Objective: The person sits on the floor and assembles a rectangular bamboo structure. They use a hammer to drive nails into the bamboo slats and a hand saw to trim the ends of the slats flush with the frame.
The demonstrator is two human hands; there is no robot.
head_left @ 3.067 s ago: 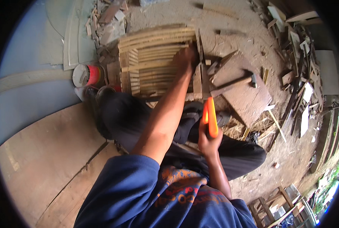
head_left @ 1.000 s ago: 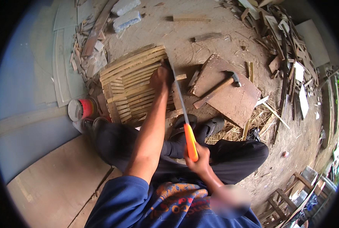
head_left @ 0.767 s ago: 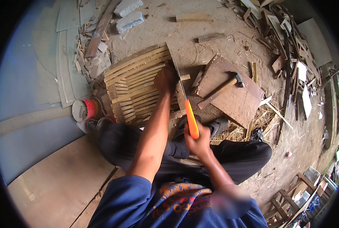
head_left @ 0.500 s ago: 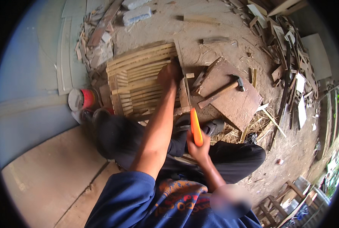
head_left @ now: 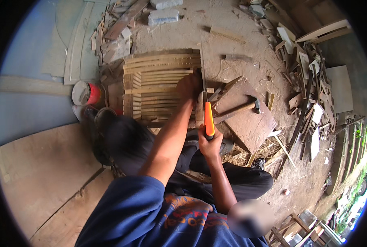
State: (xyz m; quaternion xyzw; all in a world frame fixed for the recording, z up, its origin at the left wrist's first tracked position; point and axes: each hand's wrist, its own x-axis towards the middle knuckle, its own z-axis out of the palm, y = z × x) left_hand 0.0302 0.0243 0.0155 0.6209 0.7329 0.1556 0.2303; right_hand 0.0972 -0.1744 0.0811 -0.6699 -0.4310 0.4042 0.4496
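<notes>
My right hand (head_left: 210,144) grips the orange handle of a hand saw (head_left: 208,119). Its thin blade runs away from me along the right edge of a slatted wooden frame (head_left: 159,84) lying on the ground. My left hand (head_left: 188,87) presses down on the slats at the frame's right side, just beside the blade. I sit low, with my dark trouser legs (head_left: 150,152) under both arms and one foot near the frame's left corner.
A hammer (head_left: 239,110) lies on a flat board (head_left: 249,119) right of the saw. A red and white can (head_left: 86,93) stands left of the frame. Scrap wood heaps lie at the far left (head_left: 113,33) and right (head_left: 311,82). Plywood sheets (head_left: 47,177) lie at my left.
The saw has moved forward and back along the frame's right edge, the blade now pushed further away. My left hand has stayed on the slats. The camera view shifted slightly.
</notes>
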